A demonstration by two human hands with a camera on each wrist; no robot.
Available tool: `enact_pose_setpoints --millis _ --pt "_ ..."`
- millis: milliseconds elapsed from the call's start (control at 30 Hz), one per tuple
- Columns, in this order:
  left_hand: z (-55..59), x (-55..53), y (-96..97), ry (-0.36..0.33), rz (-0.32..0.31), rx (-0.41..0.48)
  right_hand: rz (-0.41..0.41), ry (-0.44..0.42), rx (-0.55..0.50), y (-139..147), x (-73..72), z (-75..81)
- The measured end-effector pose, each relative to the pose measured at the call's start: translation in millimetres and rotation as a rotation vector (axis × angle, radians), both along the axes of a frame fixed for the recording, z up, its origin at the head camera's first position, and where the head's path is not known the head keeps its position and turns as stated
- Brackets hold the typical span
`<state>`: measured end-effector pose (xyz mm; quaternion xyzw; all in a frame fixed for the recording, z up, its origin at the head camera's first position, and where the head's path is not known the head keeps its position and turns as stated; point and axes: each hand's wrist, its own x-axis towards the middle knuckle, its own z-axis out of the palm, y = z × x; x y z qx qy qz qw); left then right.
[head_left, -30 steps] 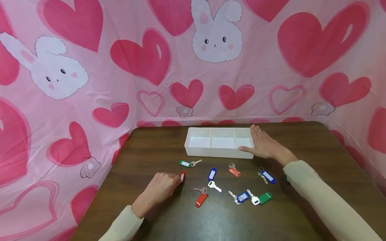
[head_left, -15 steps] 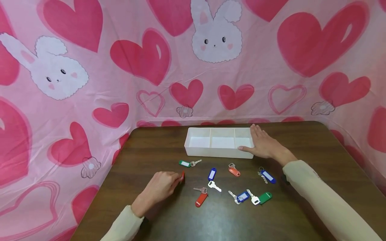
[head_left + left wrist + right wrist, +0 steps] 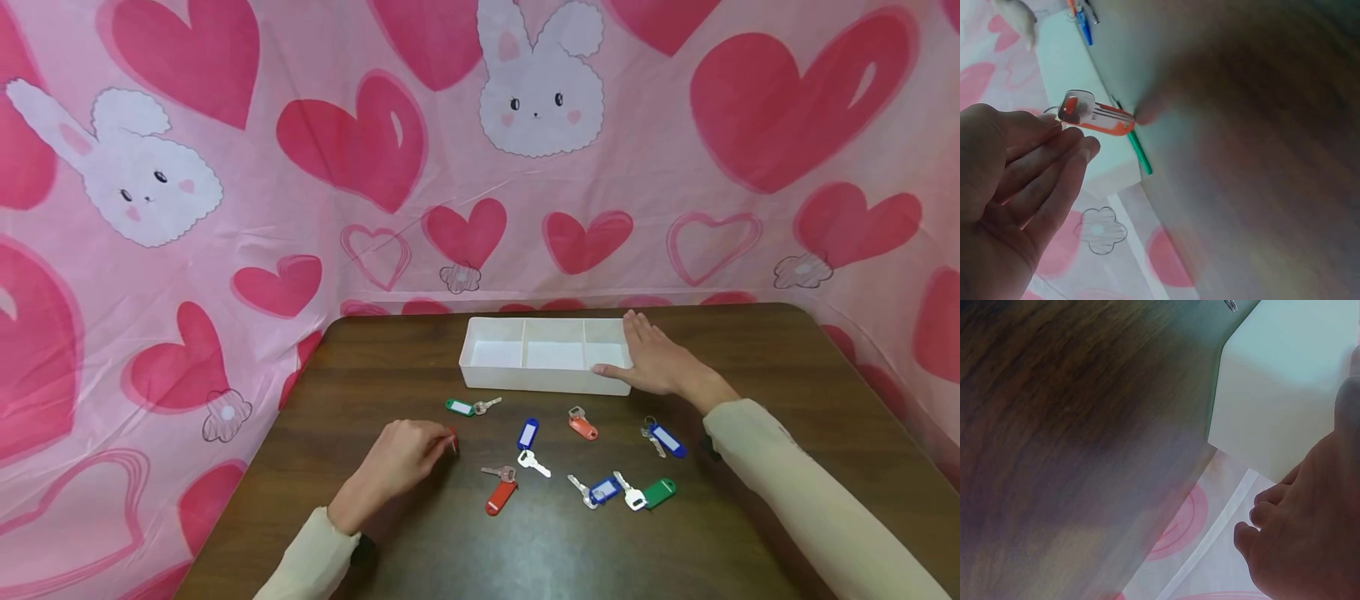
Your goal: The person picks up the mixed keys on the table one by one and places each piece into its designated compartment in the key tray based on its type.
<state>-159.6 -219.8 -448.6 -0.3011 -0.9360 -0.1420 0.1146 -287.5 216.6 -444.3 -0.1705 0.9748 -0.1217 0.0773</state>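
Observation:
In the head view my left hand (image 3: 401, 460) is just above the table's left side. Its thumb and fingertips pinch a red key tag (image 3: 453, 440), seen nearly edge-on. The left wrist view shows the key (image 3: 1077, 107) lying against this orange-red tag, beyond the fingertips. My right hand (image 3: 662, 360) rests against the right end of a white three-compartment box (image 3: 543, 381), thumb at the front rim and the other fingers extended along the end wall. In the right wrist view this hand shows beside the box's pale wall (image 3: 1279, 394).
Tagged keys lie in front of the box: a green tag (image 3: 460, 407), blue tags (image 3: 528, 434) (image 3: 666, 439) (image 3: 604, 490), an orange tag (image 3: 582, 427), a red tag (image 3: 501, 497) and another green tag (image 3: 661, 494). A pink heart-print cloth (image 3: 360, 133) hangs behind the table.
My left hand has risen slightly, and the pinched red tag has turned from showing its face to nearly edge-on. My right hand and the box have stayed in place.

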Motion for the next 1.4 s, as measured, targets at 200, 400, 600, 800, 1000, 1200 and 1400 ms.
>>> enact_pose_setpoints --millis 200,400,600,800,1000,1200,1400 --pt "4.3 -1.8 0.0 -0.133 0.080 0.118 -0.006 0.001 -0.009 0 1.2 -0.5" --pt "5.9 -3.0 0.5 -0.228 0.145 0.226 -0.006 -0.001 -0.014 0 1.9 -1.0" --pt "10.5 -9.3 4.0 -0.277 0.172 0.343 -0.006 -0.002 -0.018 0 0.4 0.2" --pt "13.8 -13.2 7.6 -0.263 0.196 0.418 -0.005 0.000 -0.015 0 -0.5 0.7" --pt "16.6 -14.5 10.9 -0.312 0.239 0.490 -0.007 -0.004 -0.021 -1 -0.5 0.2" --pt "17.8 -16.5 14.2 -0.323 0.250 0.523 -0.009 -0.008 -0.024 -1 -0.5 -1.5" --pt "20.2 -22.4 17.6 -0.332 0.219 0.591 -0.008 -0.011 -0.021 0 -0.3 -1.3"
